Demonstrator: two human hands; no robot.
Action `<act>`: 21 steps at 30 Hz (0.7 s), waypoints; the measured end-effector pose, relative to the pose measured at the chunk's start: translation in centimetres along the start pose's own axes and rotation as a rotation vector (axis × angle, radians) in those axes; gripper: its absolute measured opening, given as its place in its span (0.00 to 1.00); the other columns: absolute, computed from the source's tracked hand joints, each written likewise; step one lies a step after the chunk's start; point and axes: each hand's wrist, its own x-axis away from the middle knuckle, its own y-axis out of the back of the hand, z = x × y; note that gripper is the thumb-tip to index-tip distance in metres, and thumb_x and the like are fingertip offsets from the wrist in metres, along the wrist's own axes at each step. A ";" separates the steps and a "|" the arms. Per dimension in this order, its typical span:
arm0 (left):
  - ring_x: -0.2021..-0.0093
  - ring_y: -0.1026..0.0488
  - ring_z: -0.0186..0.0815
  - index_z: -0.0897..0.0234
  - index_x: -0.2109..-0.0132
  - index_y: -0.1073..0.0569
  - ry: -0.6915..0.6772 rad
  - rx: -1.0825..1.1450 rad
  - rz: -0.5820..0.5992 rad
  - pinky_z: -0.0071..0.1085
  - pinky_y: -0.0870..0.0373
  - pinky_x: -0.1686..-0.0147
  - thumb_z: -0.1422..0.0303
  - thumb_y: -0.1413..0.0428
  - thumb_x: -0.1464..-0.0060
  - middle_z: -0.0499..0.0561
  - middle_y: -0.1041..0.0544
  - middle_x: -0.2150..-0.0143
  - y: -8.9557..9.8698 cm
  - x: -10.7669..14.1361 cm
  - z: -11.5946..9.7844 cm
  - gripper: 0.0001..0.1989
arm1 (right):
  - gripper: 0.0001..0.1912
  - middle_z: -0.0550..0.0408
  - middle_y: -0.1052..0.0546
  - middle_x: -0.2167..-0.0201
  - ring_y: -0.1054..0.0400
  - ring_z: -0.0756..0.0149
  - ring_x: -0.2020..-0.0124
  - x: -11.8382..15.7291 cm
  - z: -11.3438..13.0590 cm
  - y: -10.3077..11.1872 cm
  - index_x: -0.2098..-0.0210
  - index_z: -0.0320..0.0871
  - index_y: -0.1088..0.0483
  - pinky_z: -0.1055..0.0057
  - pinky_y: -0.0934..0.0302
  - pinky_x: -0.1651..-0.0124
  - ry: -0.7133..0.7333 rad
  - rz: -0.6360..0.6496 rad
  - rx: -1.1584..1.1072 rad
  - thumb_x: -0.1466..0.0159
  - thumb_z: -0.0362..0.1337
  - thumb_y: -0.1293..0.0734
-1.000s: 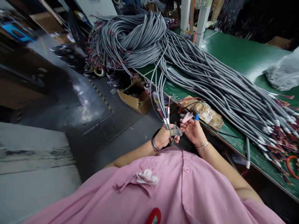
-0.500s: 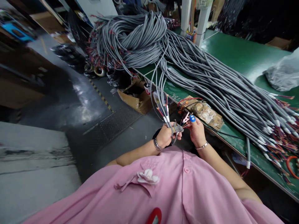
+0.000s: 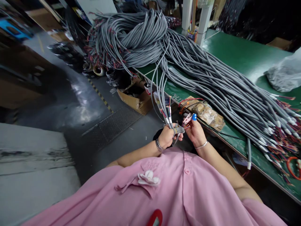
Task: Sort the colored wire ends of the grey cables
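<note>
My left hand (image 3: 166,137) is closed round several grey cables (image 3: 169,121), just in front of my body. A grey cover sits on its thumb, and coloured wire ends stick out above and beside the grip. Close by on the right, my right hand (image 3: 196,134) has a blue cover on its raised thumb. Between that thumb and the fingers is a small pink-and-white piece (image 3: 187,118) that looks like a clip; its exact kind is unclear. Thin coloured wires (image 3: 187,126) from the left hand reach towards the right palm. The right fingertips are partly hidden.
A long bundle of grey cables (image 3: 202,66) lies across the green table (image 3: 237,51), coiled at its far left. A tape-wrapped block (image 3: 207,114) rests at the near edge. Below stands an open cardboard box (image 3: 135,102). A plastic bag (image 3: 285,73) lies at the right.
My right hand has shifted slightly left, closer to my left hand, and its fingers have turned. The pink-and-white piece has tilted. My left hand keeps its hold on the cables.
</note>
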 end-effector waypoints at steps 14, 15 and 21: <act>0.84 0.31 0.30 0.70 0.71 0.27 -0.046 0.036 -0.010 0.23 0.39 0.84 0.57 0.35 0.57 0.51 0.26 0.80 0.2 1.5 -0.2 0.18 | 0.23 0.54 0.22 0.68 0.33 0.70 0.72 0.8 0.7 0.5 0.67 0.44 0.26 0.71 0.36 0.69 -0.150 0.155 0.003 0.41 0.58 0.34; 0.84 0.31 0.30 0.70 0.71 0.27 -0.051 0.041 -0.015 0.23 0.39 0.84 0.57 0.36 0.57 0.51 0.26 0.81 0.1 1.6 -0.2 0.18 | 0.20 0.55 0.22 0.68 0.33 0.70 0.72 0.9 0.8 0.5 0.67 0.44 0.26 0.71 0.36 0.69 -0.134 0.151 0.012 0.41 0.55 0.32; 0.83 0.29 0.29 0.70 0.74 0.29 -0.064 0.032 -0.049 0.21 0.45 0.85 0.56 0.36 0.58 0.51 0.26 0.81 -0.1 1.2 -0.5 0.19 | 0.20 0.54 0.22 0.67 0.32 0.71 0.72 0.8 0.7 1.1 0.69 0.43 0.26 0.73 0.35 0.69 -0.058 0.154 0.095 0.41 0.55 0.32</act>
